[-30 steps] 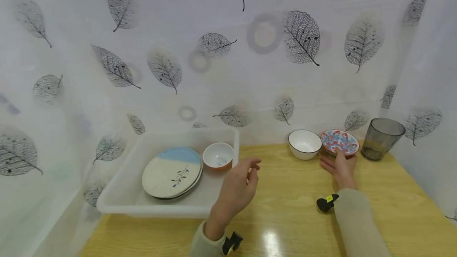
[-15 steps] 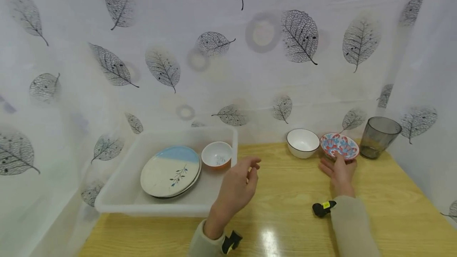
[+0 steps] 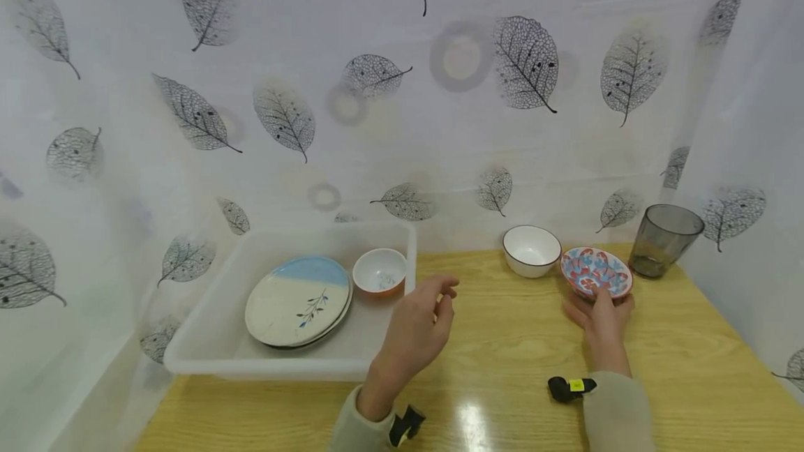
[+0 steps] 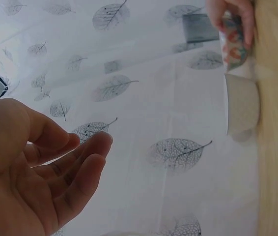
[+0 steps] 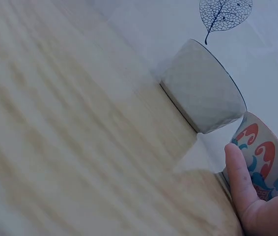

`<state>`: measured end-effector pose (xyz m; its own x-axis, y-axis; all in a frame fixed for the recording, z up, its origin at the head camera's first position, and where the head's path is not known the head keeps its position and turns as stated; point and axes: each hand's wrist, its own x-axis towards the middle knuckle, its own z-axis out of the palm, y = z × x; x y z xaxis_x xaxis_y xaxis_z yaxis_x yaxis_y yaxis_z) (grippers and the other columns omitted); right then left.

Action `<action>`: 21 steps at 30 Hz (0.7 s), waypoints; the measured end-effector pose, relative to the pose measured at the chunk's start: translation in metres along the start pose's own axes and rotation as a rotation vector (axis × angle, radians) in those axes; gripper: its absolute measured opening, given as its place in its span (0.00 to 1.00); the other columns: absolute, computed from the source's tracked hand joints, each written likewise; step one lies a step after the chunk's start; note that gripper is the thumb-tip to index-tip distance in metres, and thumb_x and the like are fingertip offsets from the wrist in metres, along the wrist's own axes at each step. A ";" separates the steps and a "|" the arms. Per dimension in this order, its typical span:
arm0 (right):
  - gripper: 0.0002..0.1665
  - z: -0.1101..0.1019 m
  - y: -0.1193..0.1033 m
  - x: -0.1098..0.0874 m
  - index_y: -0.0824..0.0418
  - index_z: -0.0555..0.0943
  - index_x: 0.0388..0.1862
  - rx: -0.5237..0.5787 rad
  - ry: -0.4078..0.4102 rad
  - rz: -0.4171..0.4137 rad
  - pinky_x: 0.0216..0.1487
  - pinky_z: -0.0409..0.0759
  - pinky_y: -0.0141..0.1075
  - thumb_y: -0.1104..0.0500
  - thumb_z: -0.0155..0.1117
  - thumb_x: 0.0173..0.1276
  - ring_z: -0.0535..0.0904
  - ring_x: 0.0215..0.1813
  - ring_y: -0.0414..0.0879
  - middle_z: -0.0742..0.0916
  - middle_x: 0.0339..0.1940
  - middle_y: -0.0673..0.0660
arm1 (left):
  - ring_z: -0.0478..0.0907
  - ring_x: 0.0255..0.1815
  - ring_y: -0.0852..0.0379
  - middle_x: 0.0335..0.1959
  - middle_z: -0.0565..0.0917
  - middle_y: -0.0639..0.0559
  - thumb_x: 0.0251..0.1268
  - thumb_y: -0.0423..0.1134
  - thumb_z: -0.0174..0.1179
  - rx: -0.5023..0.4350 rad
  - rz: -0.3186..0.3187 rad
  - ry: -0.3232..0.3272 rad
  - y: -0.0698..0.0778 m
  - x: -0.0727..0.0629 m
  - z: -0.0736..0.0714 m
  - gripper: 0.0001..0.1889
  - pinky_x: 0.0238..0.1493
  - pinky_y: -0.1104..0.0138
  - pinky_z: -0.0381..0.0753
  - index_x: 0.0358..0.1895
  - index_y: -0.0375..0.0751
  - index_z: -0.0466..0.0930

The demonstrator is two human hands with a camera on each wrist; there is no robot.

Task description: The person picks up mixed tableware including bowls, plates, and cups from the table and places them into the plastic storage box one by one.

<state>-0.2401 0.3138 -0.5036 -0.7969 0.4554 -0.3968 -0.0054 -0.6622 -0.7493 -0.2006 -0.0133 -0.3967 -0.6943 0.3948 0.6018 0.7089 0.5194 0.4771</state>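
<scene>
1. Pulled nearer since earlier: patterned bowl [image 3: 596, 272], tilted, gripped by right hand [image 3: 601, 319] on worktop [image 3: 515, 361], beside white bowl [image 3: 531, 250].
2. Hovering near tray [image 3: 402, 368]: left hand [image 3: 411, 337], relaxed, holding nothing.

I am seeing a white tray [image 3: 207, 358] sitting at the left of the wooden table [image 3: 515, 361], holding a blue-and-cream plate [image 3: 298, 300] and a small orange bowl [image 3: 380, 273]. A white bowl [image 3: 531, 250] and a grey tumbler [image 3: 664, 240] are standing by the leaf-print curtain [image 3: 402, 89].

Head view high, looking down – wrist views close, sharing patterned bowl [image 3: 597, 272]
</scene>
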 end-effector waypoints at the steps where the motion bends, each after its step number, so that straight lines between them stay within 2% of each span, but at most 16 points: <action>1: 0.41 0.000 0.000 -0.002 0.35 0.35 0.79 -0.010 -0.001 0.004 0.35 0.87 0.40 0.58 0.43 0.79 0.87 0.36 0.44 0.70 0.60 0.52 | 0.76 0.26 0.62 0.38 0.86 0.49 0.65 0.26 0.56 0.001 0.000 0.001 0.000 0.000 0.000 0.14 0.29 0.76 0.76 0.52 0.37 0.80; 5: 0.47 -0.001 -0.001 -0.006 0.29 0.29 0.78 -0.083 -0.003 0.012 0.33 0.87 0.41 0.60 0.43 0.78 0.88 0.34 0.44 0.70 0.61 0.54 | 0.76 0.26 0.62 0.38 0.86 0.49 0.65 0.26 0.56 0.010 -0.005 0.001 -0.002 0.000 0.000 0.13 0.29 0.76 0.76 0.51 0.37 0.80; 9: 0.53 -0.002 0.000 -0.011 0.25 0.20 0.74 -0.170 -0.016 0.009 0.36 0.86 0.41 0.62 0.42 0.77 0.88 0.34 0.44 0.65 0.68 0.57 | 0.76 0.26 0.62 0.38 0.86 0.48 0.65 0.26 0.56 0.014 -0.013 -0.012 -0.002 -0.001 0.000 0.13 0.28 0.75 0.75 0.51 0.38 0.80; 13: 0.53 -0.006 -0.003 -0.014 0.25 0.17 0.72 -0.202 -0.045 0.017 0.38 0.86 0.41 0.63 0.39 0.77 0.88 0.34 0.45 0.56 0.77 0.62 | 0.75 0.26 0.62 0.38 0.86 0.49 0.66 0.27 0.56 0.016 -0.016 -0.022 -0.002 0.000 0.000 0.13 0.28 0.75 0.74 0.51 0.38 0.80; 16: 0.52 -0.010 -0.007 -0.014 0.26 0.16 0.72 -0.207 -0.078 0.035 0.39 0.86 0.41 0.64 0.37 0.77 0.88 0.34 0.46 0.52 0.78 0.62 | 0.75 0.27 0.62 0.39 0.86 0.50 0.66 0.27 0.56 0.017 -0.016 -0.032 -0.002 0.000 0.001 0.13 0.28 0.75 0.75 0.52 0.38 0.80; 17: 0.52 -0.011 -0.009 -0.014 0.27 0.17 0.73 -0.208 -0.084 0.040 0.39 0.86 0.41 0.64 0.37 0.77 0.88 0.33 0.47 0.55 0.77 0.63 | 0.75 0.27 0.62 0.39 0.86 0.50 0.67 0.27 0.55 0.016 -0.016 -0.035 -0.002 0.000 0.001 0.13 0.29 0.75 0.75 0.52 0.38 0.80; 19: 0.50 -0.014 -0.012 -0.013 0.29 0.20 0.75 -0.215 -0.098 0.053 0.38 0.86 0.41 0.62 0.38 0.78 0.88 0.33 0.47 0.67 0.70 0.62 | 0.76 0.28 0.62 0.40 0.86 0.50 0.68 0.28 0.55 0.016 -0.019 -0.042 -0.002 0.000 0.001 0.13 0.29 0.75 0.75 0.52 0.38 0.80; 21: 0.47 -0.016 -0.014 -0.012 0.30 0.25 0.78 -0.226 -0.111 0.065 0.35 0.87 0.41 0.61 0.38 0.79 0.88 0.32 0.48 0.80 0.55 0.54 | 0.77 0.29 0.61 0.40 0.85 0.50 0.68 0.28 0.54 0.014 -0.026 -0.045 -0.002 -0.001 0.000 0.13 0.30 0.74 0.76 0.53 0.38 0.80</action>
<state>-0.2204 0.3271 -0.4973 -0.8528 0.3401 -0.3962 0.1727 -0.5324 -0.8287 -0.2014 -0.0143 -0.3984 -0.7179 0.4145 0.5593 0.6886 0.5406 0.4832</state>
